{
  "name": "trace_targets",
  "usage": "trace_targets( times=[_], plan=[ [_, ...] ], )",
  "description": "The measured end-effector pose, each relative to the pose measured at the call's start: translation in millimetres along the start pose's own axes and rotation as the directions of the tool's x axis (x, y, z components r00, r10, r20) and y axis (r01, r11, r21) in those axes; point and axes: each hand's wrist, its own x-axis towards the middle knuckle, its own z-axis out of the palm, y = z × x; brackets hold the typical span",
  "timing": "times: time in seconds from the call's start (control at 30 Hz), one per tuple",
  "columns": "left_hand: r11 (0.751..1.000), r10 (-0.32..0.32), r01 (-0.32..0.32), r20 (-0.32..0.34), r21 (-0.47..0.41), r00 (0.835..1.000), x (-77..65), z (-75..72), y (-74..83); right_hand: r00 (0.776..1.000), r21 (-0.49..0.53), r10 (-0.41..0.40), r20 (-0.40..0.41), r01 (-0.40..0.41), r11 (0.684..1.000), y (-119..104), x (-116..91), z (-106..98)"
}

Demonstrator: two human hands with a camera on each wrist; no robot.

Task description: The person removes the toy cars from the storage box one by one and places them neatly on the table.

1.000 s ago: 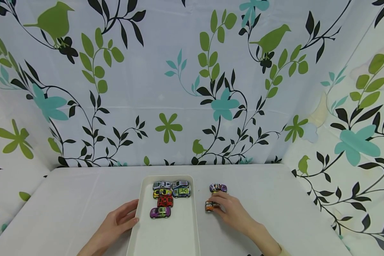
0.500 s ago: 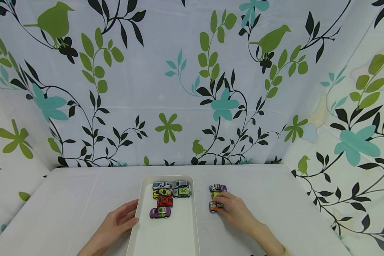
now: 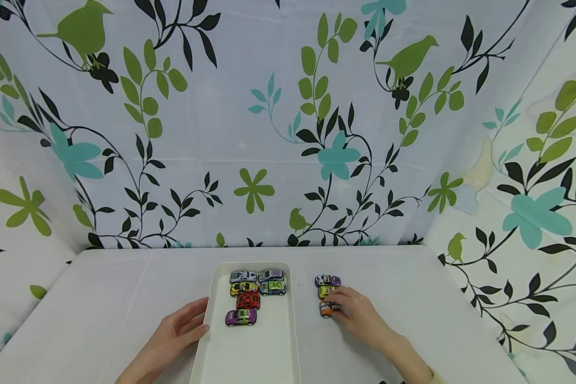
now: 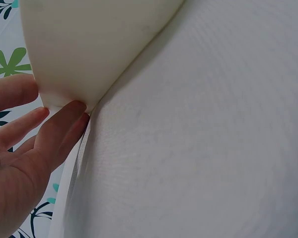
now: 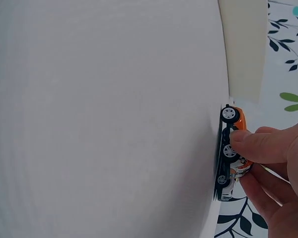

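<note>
My right hand pinches an orange toy car low at the table, right of the white tray. In the right wrist view my thumb presses the wheel side of this car, with white bodywork at its other end. Just beyond it a yellow toy car and a purple and white toy car form a column; my fingers partly cover the yellow one. My left hand rests against the tray's left side, its fingertips along the outer wall in the left wrist view.
Inside the tray stand several toy cars: two silver ones at the far end, then yellow and green, a red one, and a purple one nearest me. A leaf-patterned cloth hangs behind the white table.
My right hand has slid the orange car to the right, so it now sits roughly below the yellow car, more of which shows. The left hand stays at the tray.
</note>
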Motion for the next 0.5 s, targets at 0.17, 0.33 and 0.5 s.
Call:
trace_targets(
  times=[0.17,0.33,0.5],
  plan=[
    [1.0,0.016,-0.016,0.013,0.003,1.0,1.5,-1.1,-1.9,1.0,0.011,0.022,0.017,-0.022,1.0,3.0,-0.1,-1.2],
    [1.0,0.01,-0.01,0.013,0.0,1.0,1.9,-1.2,-2.2,0.998,0.005,0.059,0.036,-0.059,0.998,3.5,-0.5,-1.3],
    [1.0,0.029,-0.029,0.032,0.002,0.999,1.7,-2.3,-3.3,0.998,0.002,0.063,0.028,-0.064,0.998,3.7,-0.3,-1.9]
  ],
)
